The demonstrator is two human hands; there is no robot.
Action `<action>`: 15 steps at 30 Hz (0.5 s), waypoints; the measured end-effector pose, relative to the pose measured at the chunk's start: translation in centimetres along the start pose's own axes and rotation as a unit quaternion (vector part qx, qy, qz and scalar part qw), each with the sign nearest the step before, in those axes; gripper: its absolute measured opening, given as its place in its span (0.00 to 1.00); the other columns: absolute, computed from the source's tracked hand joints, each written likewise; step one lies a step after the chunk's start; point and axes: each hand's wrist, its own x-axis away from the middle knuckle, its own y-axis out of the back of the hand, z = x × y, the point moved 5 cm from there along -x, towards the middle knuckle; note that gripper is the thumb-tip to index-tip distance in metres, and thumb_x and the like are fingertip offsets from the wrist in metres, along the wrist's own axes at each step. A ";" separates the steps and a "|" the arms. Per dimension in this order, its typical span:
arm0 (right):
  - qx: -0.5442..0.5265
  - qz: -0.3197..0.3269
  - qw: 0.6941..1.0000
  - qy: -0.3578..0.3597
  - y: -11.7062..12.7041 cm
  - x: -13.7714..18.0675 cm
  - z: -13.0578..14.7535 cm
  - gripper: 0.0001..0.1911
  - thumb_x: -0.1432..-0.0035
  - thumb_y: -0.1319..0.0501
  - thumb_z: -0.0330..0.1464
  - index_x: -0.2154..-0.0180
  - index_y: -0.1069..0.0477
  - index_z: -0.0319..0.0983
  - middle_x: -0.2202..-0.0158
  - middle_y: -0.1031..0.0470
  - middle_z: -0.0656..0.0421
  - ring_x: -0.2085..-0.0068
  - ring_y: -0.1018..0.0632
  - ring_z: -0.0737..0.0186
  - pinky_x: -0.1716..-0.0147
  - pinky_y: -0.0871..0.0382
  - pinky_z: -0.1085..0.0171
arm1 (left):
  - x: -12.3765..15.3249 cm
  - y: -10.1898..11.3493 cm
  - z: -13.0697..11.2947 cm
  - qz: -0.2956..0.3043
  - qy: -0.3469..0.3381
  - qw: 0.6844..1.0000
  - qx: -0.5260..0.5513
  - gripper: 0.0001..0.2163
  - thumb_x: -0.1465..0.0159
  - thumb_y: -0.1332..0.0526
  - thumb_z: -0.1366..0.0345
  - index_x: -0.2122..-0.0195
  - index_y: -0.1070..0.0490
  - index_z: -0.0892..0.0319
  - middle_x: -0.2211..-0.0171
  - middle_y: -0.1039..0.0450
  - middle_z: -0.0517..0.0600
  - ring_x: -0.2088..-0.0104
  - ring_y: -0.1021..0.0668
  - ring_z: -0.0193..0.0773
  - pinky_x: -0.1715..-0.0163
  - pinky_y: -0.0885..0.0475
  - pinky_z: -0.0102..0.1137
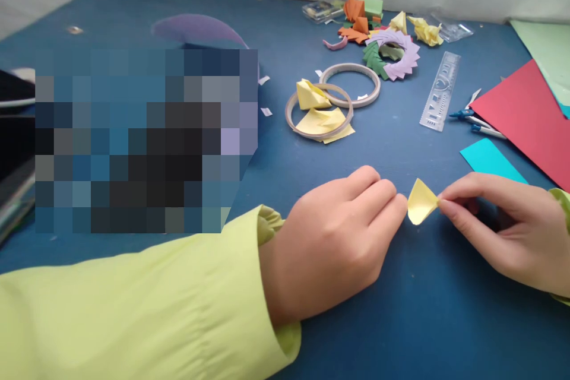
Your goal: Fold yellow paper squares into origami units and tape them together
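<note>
Blue bench (414, 320) from edge to edge, with a pale wall behind it. At the front middle, a small yellow paper piece (421, 202) was held between both hands, curled a bit like a petal. Whether it was touching the bench couldn't be told. The left hand (338, 243) was rested on the bench with its fingers (394, 203) closed on the paper's left edge. The right hand (494, 231) was pinched shut on the pointed right end, thumb and forefinger pressed narrow. A yellow-green sleeve (155, 303) was stretched across the lower left.

Further back, two tape rings (351, 84) were laid side by side, just overlapping, and some folded yellow papers (323, 122) were tucked inside the nearer one. A clear ruler (440, 98) was laid to the right of them, with a couple of pens (474, 120) just beside it. A red sheet (529, 113) and a cyan strip (490, 160) were spread near the right hand. A purple and green paper wreath (394, 53) was parked at the far side, next to orange folded bits (356, 21). A big patch at the left was blurred out.
</note>
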 end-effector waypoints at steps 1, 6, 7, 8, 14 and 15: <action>0.010 0.007 1.000 0.012 -0.1 0.0 0.1 0.05 0.42 0.42 0.25 0.67 0.31 0.40 0.74 0.27 0.62 0.75 0.29 0.71 0.76 0.33 0.71 | 0.0 0.0 0.0 -0.006 -0.001 1.000 0.000 0.08 0.39 0.45 0.76 0.70 0.26 0.65 0.74 0.29 0.53 0.70 0.30 0.40 0.68 0.28 0.35; 0.055 0.013 0.994 0.098 -0.5 0.1 0.6 0.05 0.42 0.43 0.23 0.65 0.31 0.38 0.72 0.28 0.59 0.71 0.28 0.68 0.72 0.34 0.67 | 0.1 0.1 -0.1 -0.016 0.003 1.000 0.019 0.07 0.40 0.43 0.77 0.69 0.26 0.64 0.74 0.29 0.52 0.71 0.30 0.39 0.68 0.28 0.34; 0.065 0.014 0.992 0.110 -0.6 0.2 0.6 0.05 0.42 0.43 0.23 0.65 0.31 0.37 0.72 0.28 0.59 0.71 0.29 0.67 0.72 0.34 0.66 | 0.1 0.1 -0.1 -0.016 0.002 1.000 0.023 0.07 0.40 0.43 0.77 0.69 0.26 0.65 0.74 0.29 0.52 0.71 0.30 0.39 0.68 0.28 0.34; 0.077 0.018 0.990 0.120 -0.7 0.2 0.5 0.04 0.42 0.43 0.23 0.65 0.31 0.36 0.72 0.28 0.58 0.71 0.30 0.67 0.72 0.34 0.66 | 0.0 0.1 -0.1 -0.016 0.002 1.000 0.026 0.07 0.39 0.43 0.76 0.69 0.26 0.66 0.74 0.29 0.53 0.71 0.30 0.40 0.69 0.28 0.34; 0.180 0.022 0.961 0.208 -0.8 1.0 0.5 0.04 0.42 0.41 0.25 0.63 0.30 0.35 0.72 0.27 0.55 0.72 0.29 0.63 0.73 0.35 0.62 | -0.1 -0.1 0.0 -0.007 0.007 0.999 0.042 0.08 0.38 0.45 0.75 0.69 0.26 0.67 0.73 0.30 0.54 0.70 0.31 0.40 0.68 0.29 0.34; 0.207 0.029 0.946 0.249 -0.8 1.3 0.8 0.06 0.42 0.41 0.25 0.60 0.30 0.34 0.71 0.27 0.54 0.71 0.29 0.61 0.74 0.36 0.60 | -0.2 -0.2 0.0 -0.002 0.003 0.999 0.043 0.08 0.38 0.45 0.75 0.70 0.26 0.66 0.73 0.30 0.54 0.70 0.31 0.40 0.68 0.29 0.34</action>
